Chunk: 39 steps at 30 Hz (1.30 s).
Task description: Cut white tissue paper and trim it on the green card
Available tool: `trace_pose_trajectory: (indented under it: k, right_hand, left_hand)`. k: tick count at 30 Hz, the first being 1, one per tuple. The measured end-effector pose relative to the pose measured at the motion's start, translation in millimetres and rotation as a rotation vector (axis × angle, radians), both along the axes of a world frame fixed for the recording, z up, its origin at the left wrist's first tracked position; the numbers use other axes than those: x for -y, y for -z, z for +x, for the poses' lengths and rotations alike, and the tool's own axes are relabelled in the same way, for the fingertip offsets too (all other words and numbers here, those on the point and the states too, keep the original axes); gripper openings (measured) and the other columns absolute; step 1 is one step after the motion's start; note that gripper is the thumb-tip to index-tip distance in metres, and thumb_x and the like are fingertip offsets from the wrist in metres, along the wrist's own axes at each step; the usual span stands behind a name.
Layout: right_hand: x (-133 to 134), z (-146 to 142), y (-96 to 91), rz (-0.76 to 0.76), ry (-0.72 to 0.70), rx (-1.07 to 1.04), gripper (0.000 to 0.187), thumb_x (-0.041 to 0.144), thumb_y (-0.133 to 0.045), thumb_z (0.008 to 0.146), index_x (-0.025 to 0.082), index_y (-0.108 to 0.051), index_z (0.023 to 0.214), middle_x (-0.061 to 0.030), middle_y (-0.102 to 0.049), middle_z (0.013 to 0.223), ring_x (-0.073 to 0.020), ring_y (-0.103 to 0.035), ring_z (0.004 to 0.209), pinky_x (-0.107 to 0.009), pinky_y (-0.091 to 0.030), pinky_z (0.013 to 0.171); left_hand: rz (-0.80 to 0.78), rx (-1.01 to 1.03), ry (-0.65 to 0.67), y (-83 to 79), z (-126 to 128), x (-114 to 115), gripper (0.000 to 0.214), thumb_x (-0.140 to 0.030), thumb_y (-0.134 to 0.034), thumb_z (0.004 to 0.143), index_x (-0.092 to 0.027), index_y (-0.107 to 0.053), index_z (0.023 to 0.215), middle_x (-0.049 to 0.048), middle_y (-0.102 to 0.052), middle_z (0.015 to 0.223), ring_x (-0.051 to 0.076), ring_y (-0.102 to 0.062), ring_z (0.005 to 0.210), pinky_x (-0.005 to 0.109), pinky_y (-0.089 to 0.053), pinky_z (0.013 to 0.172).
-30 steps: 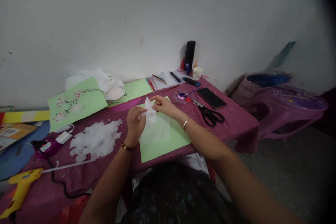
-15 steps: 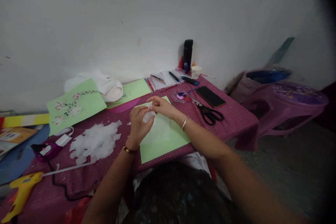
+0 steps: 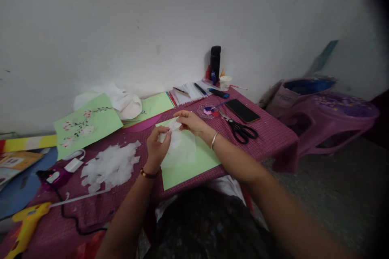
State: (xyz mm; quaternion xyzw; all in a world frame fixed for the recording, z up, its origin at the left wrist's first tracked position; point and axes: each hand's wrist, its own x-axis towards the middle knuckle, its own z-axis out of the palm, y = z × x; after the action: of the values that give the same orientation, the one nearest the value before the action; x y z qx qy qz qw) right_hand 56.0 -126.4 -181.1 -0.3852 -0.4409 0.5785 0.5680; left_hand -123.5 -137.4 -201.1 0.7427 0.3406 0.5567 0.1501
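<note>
Between both hands a small piece of thin white tissue paper (image 3: 172,126) is stretched out. My left hand (image 3: 157,145) pinches its left end between thumb and fingers. The other end is pinched by my right hand (image 3: 191,122). Below them lies a light green sheet (image 3: 190,172), with a larger translucent white sheet (image 3: 186,151) on top of it. A pile of cut white tissue pieces (image 3: 112,166) rests on the tablecloth to the left of my left hand.
Black-handled scissors (image 3: 241,130) and a phone (image 3: 242,111) lie to the right. A yellow glue gun (image 3: 28,224) with its stick is at front left. A green sheet with painted flowers (image 3: 88,125) lies at back left; a black bottle (image 3: 215,64) stands by the wall.
My hands have drawn slightly apart, and the tissue piece, bunched between the fingers before, is now spread flatter between them.
</note>
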Motion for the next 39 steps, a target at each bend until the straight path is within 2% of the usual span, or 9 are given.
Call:
trace_pose_trajectory:
  k: [4,9,12,16,24,27,32,37,39]
  right_hand:
    - [-1,1,-0.9,-0.044,-0.012,-0.061,0.013,0.012,-0.062,0.075,0.018,-0.062,0.087,0.0082,-0.056,0.056,-0.0053,-0.051,0.043,-0.017,-0.046,0.046]
    - [-1,5,-4.1,-0.03,0.011,-0.148,0.016,0.013,-0.067,0.072,0.018,-0.062,0.086,0.0082,-0.056,0.061,-0.0042,-0.05,0.045,-0.018,-0.048,0.048]
    - [-1,10,-7.0,-0.011,0.018,-0.206,0.019,0.016,-0.07,0.069,0.019,-0.063,0.086,0.0086,-0.055,0.062,-0.0044,-0.05,0.048,-0.019,-0.05,0.052]
    - [0,16,-10.2,0.029,0.037,-0.258,0.024,0.02,-0.073,0.065,0.02,-0.063,0.087,0.0083,-0.055,0.064,-0.0055,-0.05,0.052,-0.021,-0.051,0.057]
    - [7,16,-11.1,0.077,0.026,-0.185,0.025,0.022,-0.075,0.063,0.021,-0.064,0.085,0.007,-0.056,0.069,-0.0079,-0.05,0.06,-0.02,-0.043,0.056]
    - [9,15,-10.1,0.069,0.013,-0.165,0.025,0.023,-0.075,0.062,0.021,-0.064,0.084,0.0069,-0.055,0.068,-0.0085,-0.05,0.06,-0.021,-0.043,0.057]
    - [11,8,-10.3,0.038,0.035,-0.166,0.025,0.023,-0.075,0.061,0.021,-0.063,0.083,0.0063,-0.056,0.07,-0.0093,-0.051,0.062,-0.021,-0.045,0.058]
    - [7,4,-9.3,0.031,0.122,-0.207,0.026,0.024,-0.074,0.062,0.023,-0.061,0.084,0.006,-0.059,0.075,-0.0095,-0.053,0.063,-0.021,-0.046,0.059]
    - [2,10,-8.3,0.036,0.182,-0.241,0.025,0.024,-0.072,0.064,0.024,-0.059,0.085,0.0071,-0.059,0.073,-0.0092,-0.052,0.062,-0.021,-0.046,0.057]
  left_hand:
    - [-0.067,0.048,-0.037,5.1,-6,-9,0.018,-0.017,-0.06,0.078,-0.02,-0.064,0.096,0.0028,-0.067,0.091,0.018,-0.063,0.086,0.033,-0.049,0.083]
    - [-0.1,0.078,0.054,-0.9,-13,-12,0.012,-0.011,-0.055,0.07,-0.02,-0.062,0.068,0.0028,-0.067,0.09,0.02,-0.063,0.093,0.037,-0.047,0.092]
    - [-0.14,0.141,0.102,-2.9,-15,-13,0.01,-0.012,-0.057,0.071,-0.02,-0.062,0.068,0.0046,-0.067,0.105,0.021,-0.061,0.104,0.038,-0.047,0.094]
    - [-0.227,0.248,0.168,-0.3,-16,-18,0.007,-0.015,-0.059,0.072,-0.02,-0.058,0.067,0.0052,-0.066,0.111,0.021,-0.061,0.109,0.036,-0.048,0.093]
    - [-0.391,0.402,0.224,0.2,-17,-28,0.015,-0.024,-0.059,0.077,-0.02,-0.063,0.091,0.0079,-0.071,0.097,0.02,-0.067,0.093,0.039,-0.052,0.088]
    - [-0.337,0.256,0.249,-5.5,-16,-20,0.023,-0.029,-0.067,0.078,-0.02,-0.066,0.1,0.0088,-0.07,0.106,0.023,-0.065,0.102,0.042,-0.049,0.095]
    - [0.045,-0.306,0.171,-4.1,0,-2,0.044,-0.032,-0.082,0.069,-0.022,-0.065,0.109,0.0091,-0.064,0.117,0.028,-0.057,0.113,0.047,-0.043,0.102]
    - [0.091,-0.426,0.15,5.3,15,7,0.007,-0.022,-0.072,0.077,-0.022,-0.065,0.077,0.0076,-0.064,0.106,0.026,-0.058,0.104,0.045,-0.045,0.094]
    - [0.104,-0.409,0.202,6.6,15,7,0.013,-0.016,-0.065,0.079,-0.021,-0.058,0.069,0.0059,-0.066,0.1,0.024,-0.06,0.099,0.043,-0.045,0.092]
